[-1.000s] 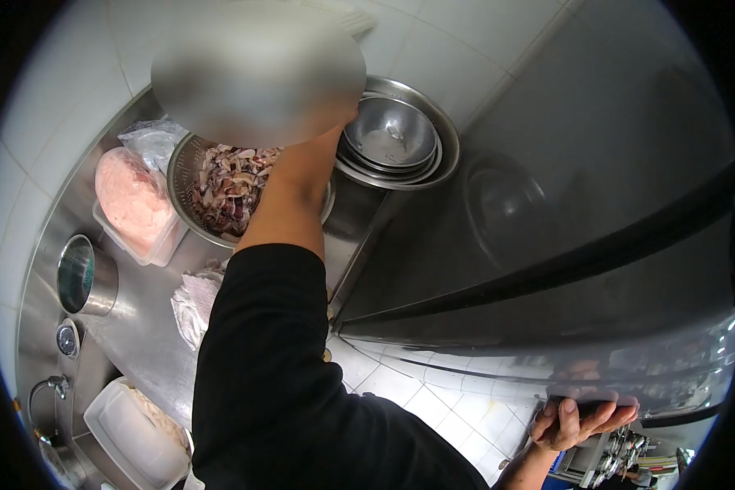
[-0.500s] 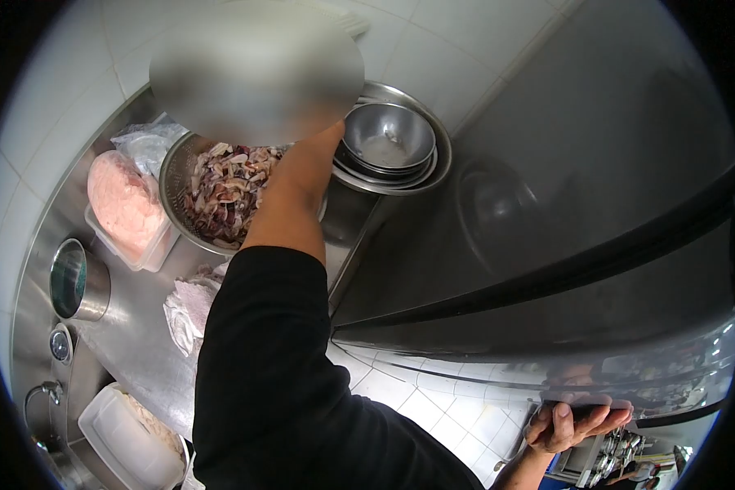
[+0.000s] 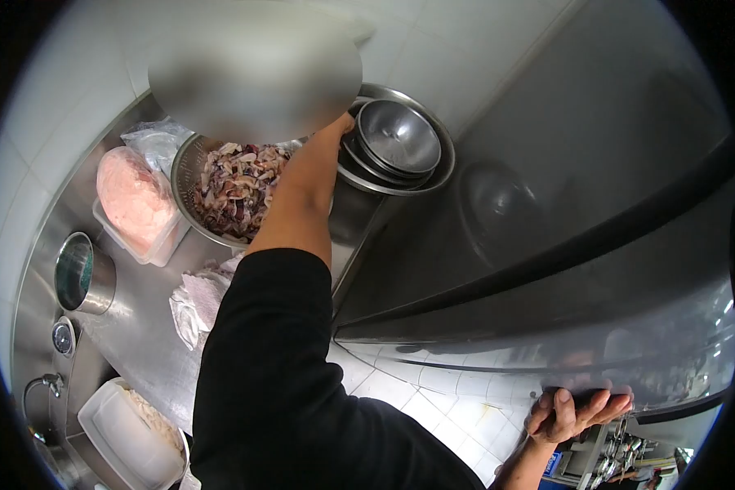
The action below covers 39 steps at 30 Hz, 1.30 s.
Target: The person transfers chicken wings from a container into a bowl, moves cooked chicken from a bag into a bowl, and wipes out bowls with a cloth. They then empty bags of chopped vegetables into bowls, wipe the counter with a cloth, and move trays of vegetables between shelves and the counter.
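Note:
My left hand (image 3: pixel 345 125) reaches to the left side of a stack of steel bowls (image 3: pixel 400 137), standing in a wider steel basin (image 3: pixel 447 167). A blurred oval hides most of this hand, so its fingers and grip cannot be made out. Under the forearm is a perforated steel colander (image 3: pixel 181 184) with chopped, purplish-white pieces (image 3: pixel 235 184) that look like squid. At the lower right, my right hand (image 3: pixel 576 416) is palm up with fingers apart, its fingertips against the lower edge of a dark, glossy door (image 3: pixel 498 327). It holds nothing visible.
Left of the colander are a tub of pink paste (image 3: pixel 135 204) and a plastic bag (image 3: pixel 157 143). A steel pot (image 3: pixel 100 282), a crumpled cloth (image 3: pixel 196 302), a faucet (image 3: pixel 53 382) and a white container (image 3: pixel 122 445) lie nearer. Shelving shows at the lower right.
The upper bowls have shifted right and tilted within the stack, and more of my left hand shows beside them. The view has moved slightly. My right hand stays at the door edge.

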Tool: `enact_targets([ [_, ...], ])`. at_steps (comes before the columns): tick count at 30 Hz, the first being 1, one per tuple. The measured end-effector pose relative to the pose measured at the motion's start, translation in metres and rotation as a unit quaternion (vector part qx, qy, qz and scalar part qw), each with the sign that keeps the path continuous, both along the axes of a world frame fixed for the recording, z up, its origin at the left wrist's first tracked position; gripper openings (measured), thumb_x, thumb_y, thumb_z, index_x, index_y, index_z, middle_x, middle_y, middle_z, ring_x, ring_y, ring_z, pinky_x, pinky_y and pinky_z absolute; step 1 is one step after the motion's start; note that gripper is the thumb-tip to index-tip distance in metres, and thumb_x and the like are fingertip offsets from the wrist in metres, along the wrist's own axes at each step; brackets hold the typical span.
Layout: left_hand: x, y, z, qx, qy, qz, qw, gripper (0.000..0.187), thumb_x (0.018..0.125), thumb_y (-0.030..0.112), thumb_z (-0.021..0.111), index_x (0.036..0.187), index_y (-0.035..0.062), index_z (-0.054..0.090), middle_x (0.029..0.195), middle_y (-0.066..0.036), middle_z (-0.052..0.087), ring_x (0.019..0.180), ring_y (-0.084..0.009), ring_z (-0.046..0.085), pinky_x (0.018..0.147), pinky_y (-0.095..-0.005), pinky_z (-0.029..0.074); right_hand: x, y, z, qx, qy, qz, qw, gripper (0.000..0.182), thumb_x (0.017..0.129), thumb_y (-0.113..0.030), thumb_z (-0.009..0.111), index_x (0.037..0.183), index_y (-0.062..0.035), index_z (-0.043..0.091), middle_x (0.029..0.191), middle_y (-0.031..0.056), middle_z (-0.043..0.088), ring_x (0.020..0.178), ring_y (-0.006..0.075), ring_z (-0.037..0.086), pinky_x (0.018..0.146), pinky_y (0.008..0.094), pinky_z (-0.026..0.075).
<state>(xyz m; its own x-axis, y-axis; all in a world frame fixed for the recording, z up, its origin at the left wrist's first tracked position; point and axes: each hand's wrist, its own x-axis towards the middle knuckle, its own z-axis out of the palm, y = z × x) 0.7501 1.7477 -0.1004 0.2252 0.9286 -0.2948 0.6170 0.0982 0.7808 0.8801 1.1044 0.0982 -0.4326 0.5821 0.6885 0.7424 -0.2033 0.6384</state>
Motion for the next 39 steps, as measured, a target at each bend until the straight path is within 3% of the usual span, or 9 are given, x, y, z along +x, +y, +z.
enact_targets([
  [7,-0.022,-0.079,0.054,0.029,-0.157,0.161,0.974,0.052,0.081,0.006,0.056,0.128,-0.0096,0.040,0.121,-0.029,0.054,0.083,-0.0410,0.067,0.054,-0.0405,0.060,-0.005,0.000,-0.002,0.001,0.026,0.003,1.000,0.022,0.088,-0.029,0.056,0.110,-0.0263,0.059,0.147,0.0129,0.036,0.138,0.0455,0.022,0.111,0.0623,0.008],
  [13,-0.098,-0.113,0.121,0.070,-0.309,0.037,0.948,0.050,0.078,0.001,0.053,0.127,-0.0004,0.043,0.104,-0.021,0.060,0.070,-0.0350,0.066,0.047,-0.0434,0.059,-0.007,-0.003,-0.002,0.008,0.064,0.016,0.998,0.026,0.080,-0.027,0.065,0.105,-0.0326,0.066,0.145,0.0082,0.041,0.141,0.0372,0.020,0.116,0.0522,0.005],
  [17,-0.177,-0.216,0.174,0.095,-0.375,0.055,0.920,0.047,0.076,-0.001,0.050,0.123,0.0038,0.046,0.088,-0.015,0.060,0.059,-0.0288,0.064,0.045,-0.0424,0.059,-0.052,-0.006,0.015,-0.007,0.158,0.053,0.986,0.023,0.084,-0.030,0.061,0.103,-0.0192,0.068,0.137,0.0119,0.050,0.137,0.0359,0.030,0.114,0.0510,0.013],
  [21,-0.252,-0.358,0.178,0.095,-0.418,0.079,0.900,0.059,0.075,-0.003,0.049,0.131,0.0105,0.034,0.095,-0.011,0.054,0.064,-0.0255,0.064,0.054,-0.0453,0.061,-0.110,0.017,0.010,-0.190,0.329,0.338,0.861,0.044,0.077,-0.015,0.068,0.120,-0.0053,0.059,0.128,0.0190,0.054,0.123,0.0380,0.048,0.103,0.0432,0.037],
  [25,-0.309,-0.534,0.152,0.107,-0.411,0.177,0.888,0.062,0.077,-0.002,0.051,0.134,0.0110,0.032,0.095,-0.009,0.055,0.070,-0.0236,0.064,0.063,-0.0515,0.060,-0.155,0.090,-0.009,-0.165,0.406,0.348,0.829,0.069,0.083,-0.034,0.067,0.136,0.0002,0.039,0.141,0.0247,0.038,0.129,0.0414,0.037,0.104,0.0440,0.035],
  [27,-0.338,-0.605,0.125,0.103,-0.412,0.232,0.875,0.057,0.077,-0.002,0.050,0.131,0.0092,0.034,0.093,-0.009,0.057,0.069,-0.0240,0.065,0.061,-0.0504,0.060,-0.181,0.109,-0.015,-0.338,0.428,0.263,0.796,0.072,0.078,-0.039,0.070,0.132,0.0007,0.044,0.120,0.0231,0.058,0.112,0.0386,0.055,0.093,0.0456,0.044],
  [31,-0.369,-0.734,0.081,0.071,-0.407,0.350,0.841,0.047,0.075,-0.001,0.047,0.121,0.0077,0.041,0.088,-0.009,0.058,0.063,-0.0224,0.065,0.056,-0.0445,0.061,-0.258,0.093,-0.064,-0.519,0.325,0.240,0.753,0.042,0.079,-0.030,0.067,0.108,-0.0012,0.058,0.101,0.0215,0.065,0.100,0.0379,0.060,0.084,0.0457,0.047],
  [34,-0.384,-0.801,0.048,0.099,-0.390,0.418,0.815,0.050,0.075,-0.001,0.045,0.124,0.0079,0.041,0.084,-0.005,0.053,0.061,-0.0174,0.059,0.055,-0.0416,0.060,-0.314,0.071,-0.103,-0.458,0.315,0.382,0.738,0.028,0.080,-0.021,0.061,0.099,-0.0009,0.056,0.094,0.0241,0.065,0.091,0.0399,0.062,0.080,0.0484,0.048],
  [39,-0.422,-0.873,-0.002,0.160,-0.457,0.476,0.734,0.052,0.076,-0.008,0.042,0.127,-0.0005,0.039,0.095,-0.012,0.059,0.075,-0.0224,0.063,0.069,-0.0439,0.060,-0.398,0.030,-0.119,-0.513,0.341,0.442,0.652,0.027,0.086,-0.019,0.053,0.109,-0.0042,0.051,0.088,0.0273,0.064,0.084,0.0442,0.062,0.076,0.0511,0.046],
])
